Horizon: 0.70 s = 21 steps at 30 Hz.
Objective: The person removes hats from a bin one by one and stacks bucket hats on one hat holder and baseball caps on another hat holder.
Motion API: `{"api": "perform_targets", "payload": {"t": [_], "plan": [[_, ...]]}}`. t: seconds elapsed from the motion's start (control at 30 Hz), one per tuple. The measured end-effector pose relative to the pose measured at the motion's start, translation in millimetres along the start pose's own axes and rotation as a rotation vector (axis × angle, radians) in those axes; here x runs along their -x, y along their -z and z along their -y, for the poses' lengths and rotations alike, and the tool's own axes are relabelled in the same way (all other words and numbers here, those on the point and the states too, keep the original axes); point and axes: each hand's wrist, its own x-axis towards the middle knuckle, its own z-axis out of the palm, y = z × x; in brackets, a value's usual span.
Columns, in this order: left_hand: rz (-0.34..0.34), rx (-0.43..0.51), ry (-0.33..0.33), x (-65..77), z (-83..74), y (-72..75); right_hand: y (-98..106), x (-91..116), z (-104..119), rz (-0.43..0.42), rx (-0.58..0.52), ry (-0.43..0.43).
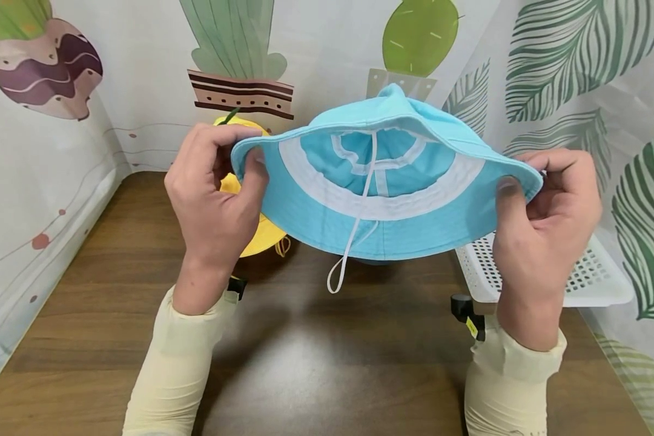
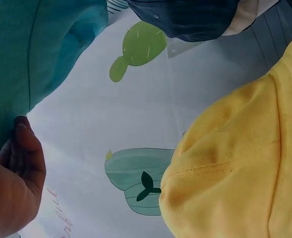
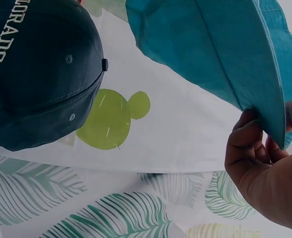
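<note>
A light blue bucket hat (image 1: 316, 206) is held up in the air, its white-banded inside facing the head camera. From it a thin white cord (image 1: 354, 233) hangs in a loop below the brim. My left hand (image 1: 212, 194) pinches the brim at the left end, thumb on the inner side. At the right end my right hand (image 1: 547, 224) pinches the brim the same way. Both wrist views show the fingers curled at the brim edge. Behind the left hand is a yellow hat (image 1: 264, 236), seen larger as a yellow crown (image 2: 225, 168) in the left wrist view.
A dark navy cap (image 3: 41, 74) with white lettering stands behind the blue hat, nearly hidden in the head view. To the right a white perforated basket (image 1: 599, 290) sits on the wooden table (image 1: 316, 363). Printed curtains (image 1: 147, 60) enclose the back and sides.
</note>
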Motion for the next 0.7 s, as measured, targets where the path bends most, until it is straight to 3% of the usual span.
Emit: {"api": "perform_targets", "payload": {"t": [0.17,0.37,0.43,0.57,0.7], "plan": [[0.011,-0.040,0.031,0.1,1.9,1.4,-2,1,-1,-0.012,-0.007,0.002],[0.007,0.091,0.161,-0.8,-7.8,1.3,-9,7,1,-0.002,-0.067,-0.037],[-0.011,0.121,0.169,-1.2,-12.2,1.6,-11,9,0,-0.002,-0.085,-0.071],[-0.121,0.129,0.089,-2.2,-15.6,0.4,-12,10,-4,0.001,-0.121,-0.176],[-0.321,0.068,-0.092,-2.3,-10.7,-2.1,-11,7,-11,0.040,-0.214,-0.340]]}}
